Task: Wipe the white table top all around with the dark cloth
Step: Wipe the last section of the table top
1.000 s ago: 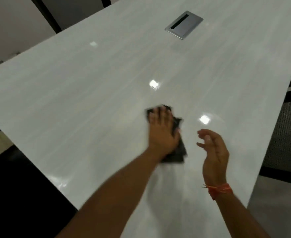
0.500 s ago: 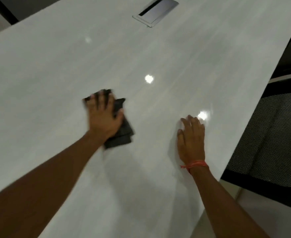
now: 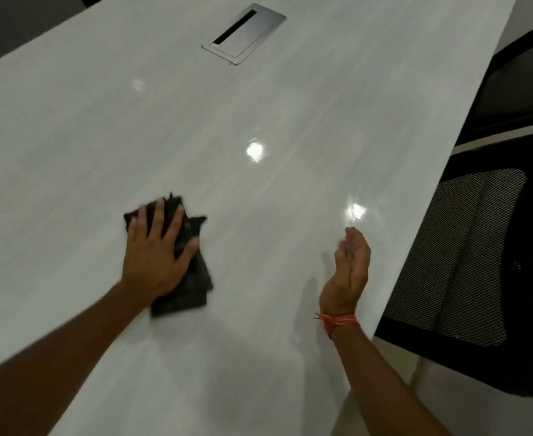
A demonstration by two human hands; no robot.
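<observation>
The glossy white table top (image 3: 290, 105) fills most of the view. A folded dark cloth (image 3: 193, 281) lies flat on it left of centre. My left hand (image 3: 156, 250) presses down on the cloth with fingers spread and straight, covering most of its left part. My right hand (image 3: 348, 272) is raised edge-on above the table near the right edge, fingers straight and relaxed, holding nothing. An orange thread band circles its wrist.
A metal cable hatch (image 3: 243, 33) is set into the table at the far centre. A black mesh office chair (image 3: 479, 262) stands close against the table's right edge. Ceiling lights reflect as bright spots on the surface.
My left hand has slid the cloth leftward across the table, then held roughly in place. My right hand, flat on the table half a second ago, has lifted off and turned edge-on.
</observation>
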